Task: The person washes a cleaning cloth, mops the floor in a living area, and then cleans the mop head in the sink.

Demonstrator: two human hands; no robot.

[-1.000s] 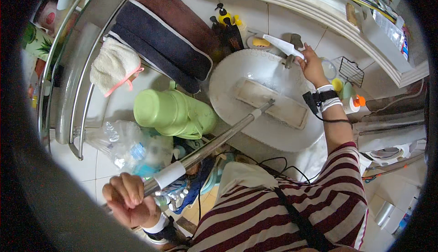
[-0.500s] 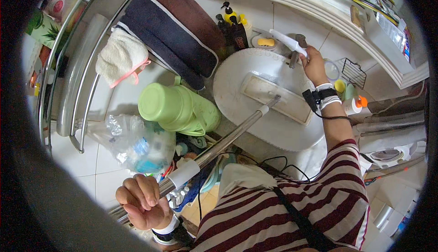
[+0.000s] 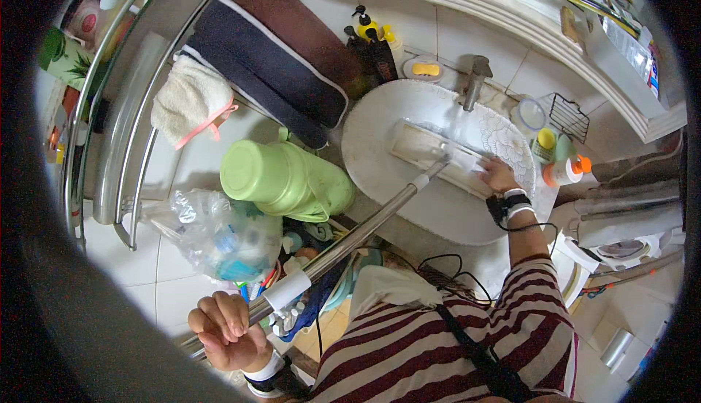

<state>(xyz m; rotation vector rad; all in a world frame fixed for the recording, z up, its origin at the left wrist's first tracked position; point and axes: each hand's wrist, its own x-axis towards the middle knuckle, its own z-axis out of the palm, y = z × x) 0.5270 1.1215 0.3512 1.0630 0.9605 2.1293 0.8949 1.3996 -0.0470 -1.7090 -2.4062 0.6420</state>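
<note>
White washbasin [image 3: 371, 140] with a long mop [image 3: 350, 239] slanting out of it.
The mop's flat head [image 3: 418, 142] lies inside; the left hand [image 3: 226, 328] looks closed round the upper pole, though the fist hides the contact; the right hand [image 3: 501, 176], at the head's right end, grips a blurred white tool [image 3: 462, 158] over it.

The desk [image 3: 412, 238] is a pale washstand top carrying a white basin [image 3: 367, 136], in which a flat rectangular mop head [image 3: 418, 144] lies at a slant. Along the back stand dark pump bottles [image 3: 382, 58], a soap dish [image 3: 409, 69] bearing yellow soap [image 3: 426, 69], and the metal faucet [image 3: 473, 93]. To the right sit a clear round container [image 3: 530, 114] and, near it, a white bottle [image 3: 562, 172] with an orange cap [image 3: 582, 163].
</note>
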